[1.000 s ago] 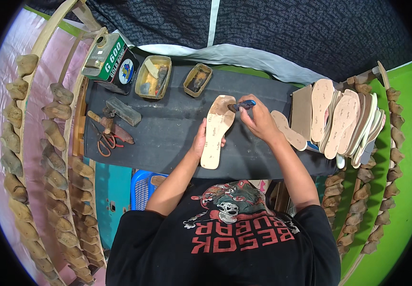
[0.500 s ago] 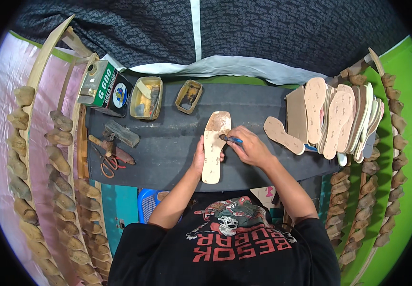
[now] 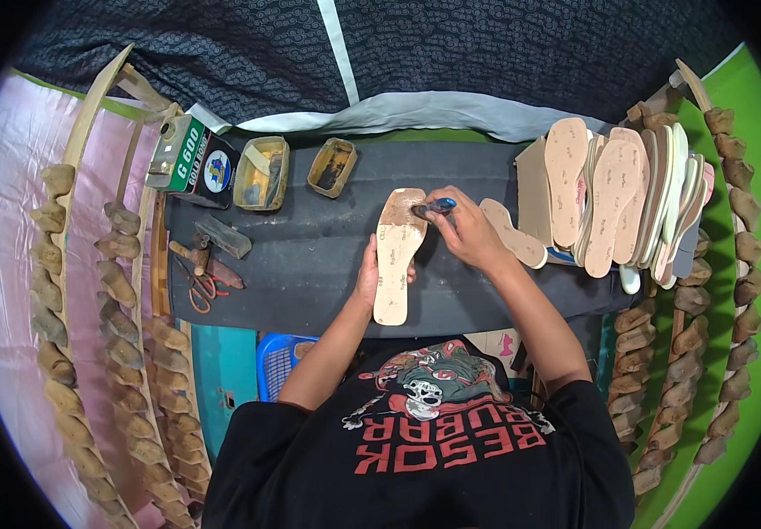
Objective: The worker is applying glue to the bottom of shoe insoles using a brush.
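Observation:
A pale insole [image 3: 392, 273] is held upright over the table, its upper end coated brown and shiny. My left hand [image 3: 368, 276] grips its edge, with fingertips showing at the far side. My right hand [image 3: 467, 231] is closed around a small brush with a blue handle [image 3: 440, 205]. The dark brush tip touches the brown upper part of the insole, near its right edge. To the right of my right hand, a loose insole [image 3: 516, 238] lies on the dark table [image 3: 310, 256].
Stacked insoles [image 3: 620, 203] lean at the right beside a cardboard box [image 3: 532, 189]. Farther left stand a green-and-black metal can [image 3: 188, 163] and two grimy trays, one yellowish [image 3: 261, 175], one smaller [image 3: 334, 167]. Scissors [image 3: 199, 291] and a grey block [image 3: 223, 236] lie left. Shoe lasts [image 3: 120, 282] line both sides.
The brush in my right hand has moved up, from the insole's middle to its brown upper end. My left hand still holds the insole. The whole view has shifted slightly.

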A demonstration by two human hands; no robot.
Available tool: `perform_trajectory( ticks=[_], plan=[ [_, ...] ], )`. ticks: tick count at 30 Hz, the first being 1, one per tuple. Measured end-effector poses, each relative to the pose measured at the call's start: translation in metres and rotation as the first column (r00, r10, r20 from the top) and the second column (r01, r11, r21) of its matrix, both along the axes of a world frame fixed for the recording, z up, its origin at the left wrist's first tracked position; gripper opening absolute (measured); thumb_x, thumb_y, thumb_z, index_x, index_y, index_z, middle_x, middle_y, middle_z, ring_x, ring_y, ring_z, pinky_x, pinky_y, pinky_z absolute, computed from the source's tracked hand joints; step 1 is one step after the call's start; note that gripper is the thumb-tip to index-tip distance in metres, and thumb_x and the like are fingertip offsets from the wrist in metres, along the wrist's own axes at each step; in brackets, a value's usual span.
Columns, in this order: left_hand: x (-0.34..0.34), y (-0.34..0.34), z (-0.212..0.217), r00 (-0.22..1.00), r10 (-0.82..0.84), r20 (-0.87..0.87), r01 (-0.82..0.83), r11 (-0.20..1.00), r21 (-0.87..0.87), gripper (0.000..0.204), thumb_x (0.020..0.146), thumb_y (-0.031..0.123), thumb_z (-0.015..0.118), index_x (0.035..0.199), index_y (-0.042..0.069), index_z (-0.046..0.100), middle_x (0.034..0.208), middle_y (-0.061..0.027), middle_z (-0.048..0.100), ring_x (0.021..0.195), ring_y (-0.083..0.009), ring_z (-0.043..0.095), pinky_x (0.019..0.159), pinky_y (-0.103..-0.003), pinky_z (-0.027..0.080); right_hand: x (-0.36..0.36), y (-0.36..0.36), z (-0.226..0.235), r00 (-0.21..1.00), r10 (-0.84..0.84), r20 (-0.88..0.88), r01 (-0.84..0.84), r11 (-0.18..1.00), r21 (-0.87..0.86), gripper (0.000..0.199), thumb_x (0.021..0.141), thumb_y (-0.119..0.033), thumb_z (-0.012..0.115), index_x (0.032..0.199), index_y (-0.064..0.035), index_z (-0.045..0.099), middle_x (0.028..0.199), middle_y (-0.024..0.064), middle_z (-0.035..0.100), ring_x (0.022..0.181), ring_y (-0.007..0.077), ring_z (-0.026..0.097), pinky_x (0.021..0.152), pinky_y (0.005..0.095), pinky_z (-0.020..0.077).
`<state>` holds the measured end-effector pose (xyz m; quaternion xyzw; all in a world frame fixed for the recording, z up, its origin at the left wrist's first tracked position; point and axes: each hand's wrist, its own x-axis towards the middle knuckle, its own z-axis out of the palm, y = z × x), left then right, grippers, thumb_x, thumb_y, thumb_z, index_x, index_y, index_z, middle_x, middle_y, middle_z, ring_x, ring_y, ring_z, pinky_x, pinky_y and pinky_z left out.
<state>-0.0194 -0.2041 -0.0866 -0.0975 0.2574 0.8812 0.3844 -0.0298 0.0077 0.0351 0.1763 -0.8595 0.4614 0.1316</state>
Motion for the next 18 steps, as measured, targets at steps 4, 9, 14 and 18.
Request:
perform_trajectory(
  ticks=[4, 9, 14, 18],
  plan=[
    [0.004, 0.010, 0.001, 0.999, 0.024, -0.034, -0.025, 0.999, -0.037, 0.074, 0.100, 0.071, 0.033, 0.117, 0.006, 0.065, 0.083, -0.0099, 0.067, 0.069, -0.0205, 0.067, 0.064, -0.034, 0.057, 0.013, 0.000, -0.002, 0.998, 0.052, -0.038, -0.054, 0.997, -0.059, 0.023, 0.088, 0.004, 0.062, 0.110, -0.0012, 0.057, 0.104, 0.0169, 0.060, 0.096, 0.0392, 0.062, 0.084, 0.0442, 0.0496],
    [0.014, 0.023, 0.000, 0.999, 0.045, -0.029, -0.047, 0.994, -0.094, 0.069, 0.100, 0.069, 0.035, 0.121, 0.009, 0.063, 0.086, -0.0095, 0.065, 0.069, -0.0208, 0.063, 0.064, -0.035, 0.053, 0.017, 0.003, -0.001, 0.991, 0.124, -0.047, -0.126, 0.991, -0.044, 0.019, 0.090, 0.002, 0.064, 0.108, 0.0000, 0.058, 0.101, 0.0171, 0.059, 0.092, 0.0381, 0.062, 0.079, 0.0428, 0.0505],
    [0.020, 0.034, -0.001, 0.997, 0.070, -0.042, -0.072, 0.996, -0.054, 0.074, 0.100, 0.070, 0.033, 0.122, 0.006, 0.062, 0.088, -0.0119, 0.070, 0.074, -0.0226, 0.071, 0.068, -0.036, 0.060, -0.002, 0.017, -0.003, 0.994, 0.037, -0.105, -0.045, 0.997, -0.070, 0.013, 0.093, -0.002, 0.064, 0.105, 0.0014, 0.059, 0.094, 0.0160, 0.057, 0.085, 0.0369, 0.060, 0.074, 0.0422, 0.0483],
    [0.029, 0.039, -0.003, 0.987, 0.160, -0.020, -0.161, 0.979, -0.124, 0.073, 0.101, 0.069, 0.032, 0.125, 0.007, 0.063, 0.092, -0.0112, 0.071, 0.077, -0.0236, 0.071, 0.068, -0.038, 0.060, 0.009, 0.014, -0.004, 0.993, 0.105, -0.057, -0.109, 0.992, -0.070, 0.013, 0.093, -0.003, 0.064, 0.104, 0.0015, 0.059, 0.093, 0.0161, 0.058, 0.084, 0.0370, 0.060, 0.074, 0.0424, 0.0483]
  ],
)
